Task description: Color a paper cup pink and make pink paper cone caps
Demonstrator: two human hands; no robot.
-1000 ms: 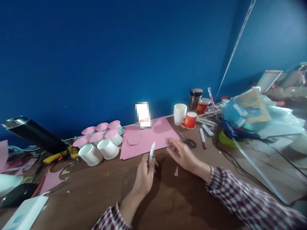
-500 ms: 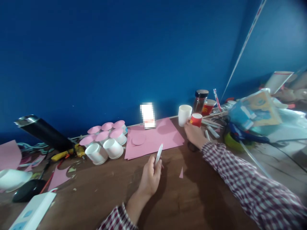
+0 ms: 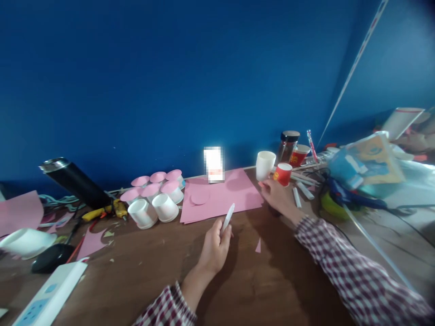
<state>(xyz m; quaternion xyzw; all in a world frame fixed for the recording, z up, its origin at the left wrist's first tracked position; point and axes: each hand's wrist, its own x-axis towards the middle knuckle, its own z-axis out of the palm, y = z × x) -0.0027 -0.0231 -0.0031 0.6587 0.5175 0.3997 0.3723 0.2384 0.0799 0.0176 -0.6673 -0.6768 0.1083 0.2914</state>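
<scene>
A white pen-like stick (image 3: 229, 216) is gripped between the fingers of my left hand (image 3: 216, 246), tip pointing up. My right hand (image 3: 277, 197) is closed, with a small pink-red tip showing at its fingers; what it pinches is too small to name. It is just in front of a white cup (image 3: 265, 165) and a small red cup (image 3: 282, 174). Pink sheets (image 3: 226, 199) lie beyond my left hand, with a pink paper disc (image 3: 200, 197) on them. To their left stand several cups topped with pink discs (image 3: 151, 190) and two plain white cups (image 3: 165, 208).
A black flask (image 3: 76, 183) leans at the left, near yellow pliers (image 3: 102, 212) and a white power strip (image 3: 50, 294). At the right are a lidded jar (image 3: 288, 147), white sticks (image 3: 305, 190), a blue glue gun (image 3: 353, 197) and plastic bags. A pink scrap (image 3: 258, 245) lies in front.
My right hand has drawn slightly back from the white and red cups, and a pink-red tip now shows at its fingers. The view has shifted a little; my left hand keeps its hold.
</scene>
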